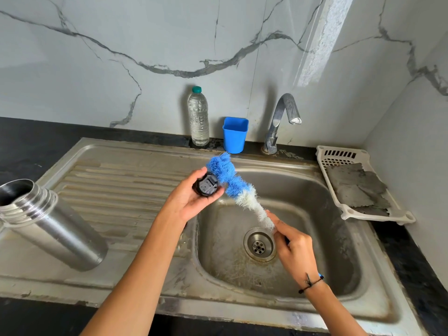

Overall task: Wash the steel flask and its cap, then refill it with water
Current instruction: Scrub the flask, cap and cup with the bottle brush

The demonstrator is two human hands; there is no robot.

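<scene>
Above the sink (315,190), my left hand (191,197) grips the cap (206,186); my right hand (294,248) is closed round the brush (232,185) touching it; the flask (48,224) stands left of the sink

The flask (48,221) on the left is showing brushed steel, shiny at its threaded neck. The sink (339,238) is looking like dull, stained metal, scuffed around the drain (259,244), with ridges running across its draining board (116,187). The cap (206,185) is appearing as glossy black plastic. The brush (232,185) is showing fluffy blue and white bristles. At the far side, a clear ribbed plastic bottle (198,117), a smooth blue plastic cup (234,138) and a polished metal tap (283,117) are standing. On the right, a white plastic tray (339,154) is holding rough grey cloth (358,187). The wall (145,44) is gleaming like veined marble.
</scene>
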